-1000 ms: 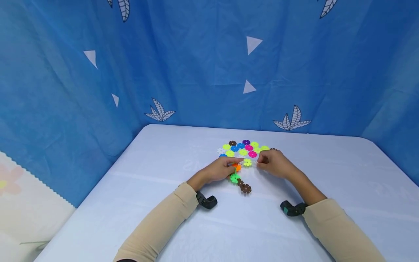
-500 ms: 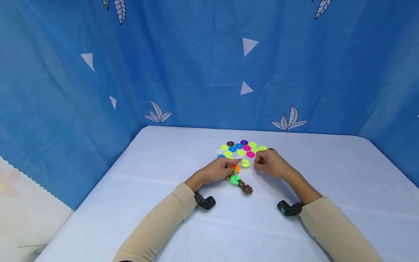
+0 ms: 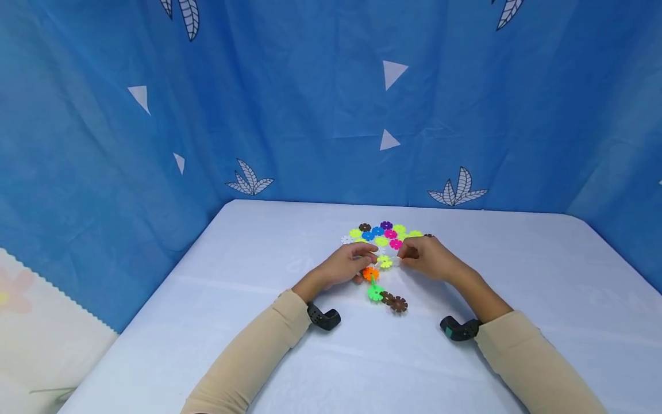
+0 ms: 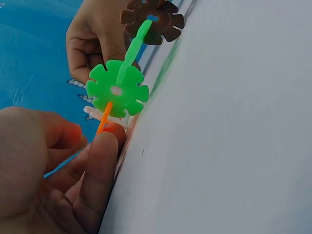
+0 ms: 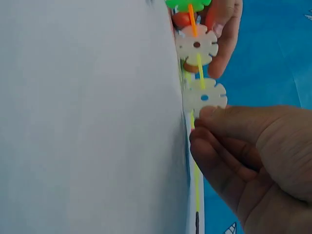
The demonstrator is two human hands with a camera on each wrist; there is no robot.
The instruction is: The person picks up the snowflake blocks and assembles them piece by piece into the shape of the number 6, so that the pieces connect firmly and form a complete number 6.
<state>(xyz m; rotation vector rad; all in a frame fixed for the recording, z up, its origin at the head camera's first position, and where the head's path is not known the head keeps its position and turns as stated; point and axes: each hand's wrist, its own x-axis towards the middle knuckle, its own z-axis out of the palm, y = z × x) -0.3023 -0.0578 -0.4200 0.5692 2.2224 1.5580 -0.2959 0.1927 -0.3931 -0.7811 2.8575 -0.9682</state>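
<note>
My right hand [image 3: 431, 259] pinches a whitish flower-shaped interlocking disc [image 5: 195, 97] between thumb and fingers. That disc ends a chain. A yellow disc [image 3: 384, 261], another whitish disc [image 5: 186, 46], an orange disc [image 3: 370, 273], a green disc [image 4: 105, 90] and two brown discs [image 3: 398, 304] follow along it. Beside the orange disc is my left hand [image 3: 343, 265], its fingers loosely bent and spread. In the left wrist view one fingertip seems to touch the orange disc from behind, while the thumb side stands apart from it.
Loose discs in several colours lie just behind the hands, among them a purple disc [image 3: 386, 225], a pink disc [image 3: 396, 244] and a blue disc [image 3: 368, 236]. A white cloth covers the table [image 3: 258, 276]. A blue curtain [image 3: 320, 103] hangs behind it.
My left fingers have loosened and parted from the chain. The green and brown end has shifted right and toward me. My right hand keeps its pinch, nearly in place.
</note>
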